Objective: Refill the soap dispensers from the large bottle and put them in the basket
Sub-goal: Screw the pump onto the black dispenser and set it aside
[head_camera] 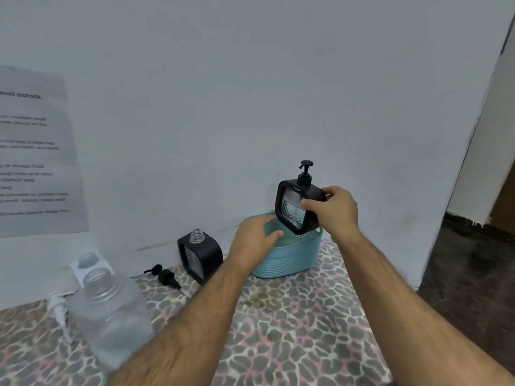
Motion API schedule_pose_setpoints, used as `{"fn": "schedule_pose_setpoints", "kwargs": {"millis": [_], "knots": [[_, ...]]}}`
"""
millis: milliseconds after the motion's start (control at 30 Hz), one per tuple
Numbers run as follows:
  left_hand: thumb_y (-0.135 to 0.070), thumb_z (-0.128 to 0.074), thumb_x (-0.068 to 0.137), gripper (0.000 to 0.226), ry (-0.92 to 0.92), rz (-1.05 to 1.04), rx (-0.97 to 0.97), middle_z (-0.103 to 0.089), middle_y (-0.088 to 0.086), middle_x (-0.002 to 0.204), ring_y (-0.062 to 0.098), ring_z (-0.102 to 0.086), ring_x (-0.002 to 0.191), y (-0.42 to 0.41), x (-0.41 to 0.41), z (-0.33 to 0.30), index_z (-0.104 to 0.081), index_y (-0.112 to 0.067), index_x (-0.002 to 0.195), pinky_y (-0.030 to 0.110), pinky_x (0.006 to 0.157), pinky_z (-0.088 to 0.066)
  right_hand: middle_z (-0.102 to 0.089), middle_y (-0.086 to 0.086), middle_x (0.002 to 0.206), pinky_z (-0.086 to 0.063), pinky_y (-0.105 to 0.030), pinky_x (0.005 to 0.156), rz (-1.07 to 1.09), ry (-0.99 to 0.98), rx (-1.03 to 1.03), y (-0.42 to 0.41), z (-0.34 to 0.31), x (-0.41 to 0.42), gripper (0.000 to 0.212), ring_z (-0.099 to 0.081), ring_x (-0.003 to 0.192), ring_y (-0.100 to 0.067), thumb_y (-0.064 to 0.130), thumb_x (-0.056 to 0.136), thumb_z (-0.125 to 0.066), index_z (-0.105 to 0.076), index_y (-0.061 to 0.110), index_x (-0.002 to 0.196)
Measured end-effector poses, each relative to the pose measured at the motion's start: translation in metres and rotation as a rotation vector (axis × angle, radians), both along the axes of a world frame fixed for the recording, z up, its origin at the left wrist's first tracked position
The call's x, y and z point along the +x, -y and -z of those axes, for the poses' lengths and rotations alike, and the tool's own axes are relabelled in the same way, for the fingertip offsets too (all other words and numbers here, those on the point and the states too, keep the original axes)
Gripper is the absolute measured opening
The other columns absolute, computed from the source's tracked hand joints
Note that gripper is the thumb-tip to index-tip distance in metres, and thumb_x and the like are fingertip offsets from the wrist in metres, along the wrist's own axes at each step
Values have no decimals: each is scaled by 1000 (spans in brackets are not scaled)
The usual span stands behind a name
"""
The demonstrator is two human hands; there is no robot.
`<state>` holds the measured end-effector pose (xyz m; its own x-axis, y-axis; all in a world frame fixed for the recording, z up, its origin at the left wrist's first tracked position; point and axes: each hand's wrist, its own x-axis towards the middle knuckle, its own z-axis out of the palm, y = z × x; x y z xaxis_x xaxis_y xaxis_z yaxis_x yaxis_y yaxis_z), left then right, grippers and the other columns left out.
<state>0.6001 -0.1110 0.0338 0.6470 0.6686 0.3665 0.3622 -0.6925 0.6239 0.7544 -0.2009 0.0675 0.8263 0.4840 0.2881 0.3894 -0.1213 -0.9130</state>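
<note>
My right hand (333,210) grips a black-framed glass soap dispenser (291,207) with its pump on, held tilted just above the teal basket (287,259). My left hand (255,240) rests on the basket's near rim, fingers apart. A second black dispenser (199,254) stands open-necked on the table left of the basket, its black pump (164,275) lying beside it. The large clear bottle (108,313) stands uncapped at the near left, with its white pump (58,307) lying to its left.
The table carries a leopard-print cloth (292,324) and stands against a pale wall. A printed paper sheet (36,154) hangs on the wall at left. A small clear jar (87,260) sits behind the large bottle. The table's right edge drops to a dark floor (473,274).
</note>
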Motion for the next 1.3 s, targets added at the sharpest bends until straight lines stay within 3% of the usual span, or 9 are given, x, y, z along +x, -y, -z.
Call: {"fn": "schedule_pose_setpoints", "kwargs": {"millis": [200, 400, 700, 867, 967, 1067, 1133, 1233, 1300], "knots": [[-43, -59, 95, 53, -238, 68, -6, -58, 5, 138, 19, -53, 127, -1, 13, 3, -54, -13, 138, 29, 100, -39, -61, 5, 85, -42, -25, 59, 42, 132, -201, -16, 16, 4, 33, -59, 79, -17, 32, 72, -80, -60, 18, 95], [-46, -46, 100, 57, -380, 43, 73, -54, 7, 143, 22, -47, 133, -2, 18, 19, -47, -8, 143, 42, 119, -24, -59, 4, 78, -32, -22, 49, 64, 274, -342, -25, 32, 8, 31, -55, 71, -16, 38, 76, -74, -58, 15, 88], [-51, -34, 102, 55, -476, 39, 179, -56, 4, 140, 20, -39, 140, -12, 25, 34, -54, -11, 134, 45, 121, -14, -56, 0, 81, -39, -28, 62, 44, 419, -516, -35, 35, 1, 33, -60, 82, -25, 37, 83, -72, -54, 11, 92], [-53, -27, 102, 54, -513, 17, 233, -64, 3, 122, 22, -45, 132, -15, 28, 40, -63, -13, 111, 47, 117, -21, -56, -1, 78, -40, -28, 60, 20, 462, -606, -37, 37, 0, 31, -56, 76, -22, 35, 83, -73, -51, 13, 85], [-53, -26, 103, 55, -514, 11, 234, -65, 2, 123, 20, -40, 138, -14, 29, 41, -64, -14, 107, 47, 119, -18, -60, -1, 77, -41, -26, 58, 5, 482, -705, -39, 34, 1, 25, -57, 74, -20, 34, 81, -76, -61, 13, 84], [-54, -24, 102, 56, -519, 8, 228, -63, 1, 127, 20, -35, 143, -14, 29, 41, -64, -15, 109, 47, 120, -15, -65, -3, 84, -42, -26, 57, 2, 460, -775, -42, 28, 3, 30, -58, 76, -20, 32, 76, -81, -57, 14, 79], [-54, -24, 102, 57, -522, -2, 232, -62, 2, 131, 20, -31, 145, -13, 29, 42, -64, -15, 112, 47, 121, -13, -64, -3, 88, -43, -27, 60, 23, 465, -836, -43, 26, 4, 37, -59, 83, -21, 35, 72, -84, -53, 15, 78], [-54, -24, 103, 55, -514, -16, 236, -63, 2, 130, 19, -28, 146, -12, 29, 42, -65, -16, 105, 47, 121, -12, -62, -3, 102, -47, -30, 76, 83, 517, -964, -41, 27, 8, 46, -54, 105, -24, 47, 69, -83, -55, 18, 93], [-54, -24, 103, 55, -514, -19, 239, -63, 1, 130, 19, -28, 147, -10, 29, 43, -65, -17, 104, 47, 121, -11, -61, -3, 101, -49, -30, 77, 76, 485, -976, -40, 29, 10, 52, -54, 106, -24, 50, 66, -84, -52, 18, 90]]}}
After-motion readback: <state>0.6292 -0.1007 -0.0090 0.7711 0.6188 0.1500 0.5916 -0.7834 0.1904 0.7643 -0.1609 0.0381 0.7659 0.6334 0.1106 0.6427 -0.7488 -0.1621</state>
